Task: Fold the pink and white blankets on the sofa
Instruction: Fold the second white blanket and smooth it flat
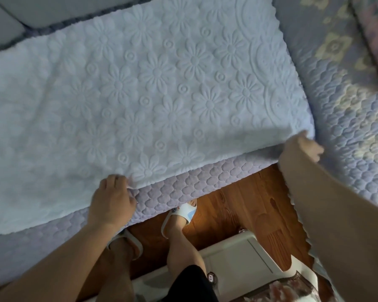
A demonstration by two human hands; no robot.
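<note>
Quilted sofa (162, 192) under white blanket (140, 83), left hand (111, 199) and right hand (301, 149) fingers pinching its front edge.

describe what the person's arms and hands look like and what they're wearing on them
Both arms are bare: no sleeves, gloves, watch or rings show on the left hand or the right hand. The forearms enter from the bottom corners of the picture. A scalloped fabric edge runs along the underside of the right forearm; whether it is clothing cannot be told.
</note>
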